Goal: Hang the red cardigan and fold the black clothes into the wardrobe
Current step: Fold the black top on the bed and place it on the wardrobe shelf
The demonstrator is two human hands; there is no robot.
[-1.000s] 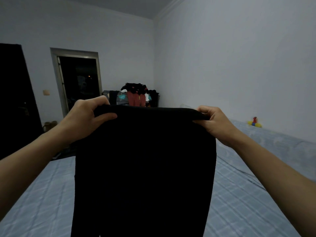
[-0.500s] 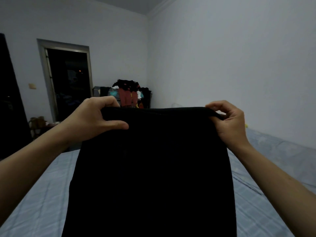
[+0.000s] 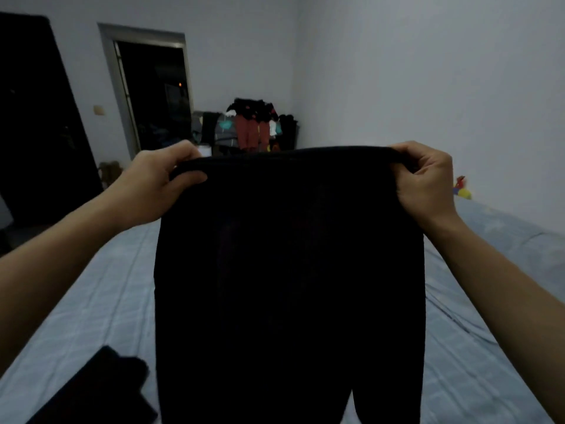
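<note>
The person holds a pair of black trousers [image 3: 287, 270] up in the air above the bed [image 3: 91, 316], stretched by the waistband between the two hands. The left hand [image 3: 156, 182] is clenched on the left end of the waistband, thumb in front and fingers behind; the right hand [image 3: 428, 182] pinches the right end, its fingers curled over the top edge. The cloth hangs flat below the hands, and the split between the two legs shows near the bottom of the view. Below and to the left of the left hand, another dark garment [image 3: 101, 390] lies on the bed, seemingly already folded, though the dim light hides its detail. Beyond the hands, at the far wall, a rack of clothes [image 3: 253, 127] holds something reddish that may be the cardigan; that cannot be told for sure. The step in hand looks like the start of folding. To do it well, the person would keep the waistband level and taut so the legs fall straight, bring the two hands together to lay one leg exactly over the other, then lower the trousers onto bare bed beside the dark garment and smooth them before folding them shorter.
</note>
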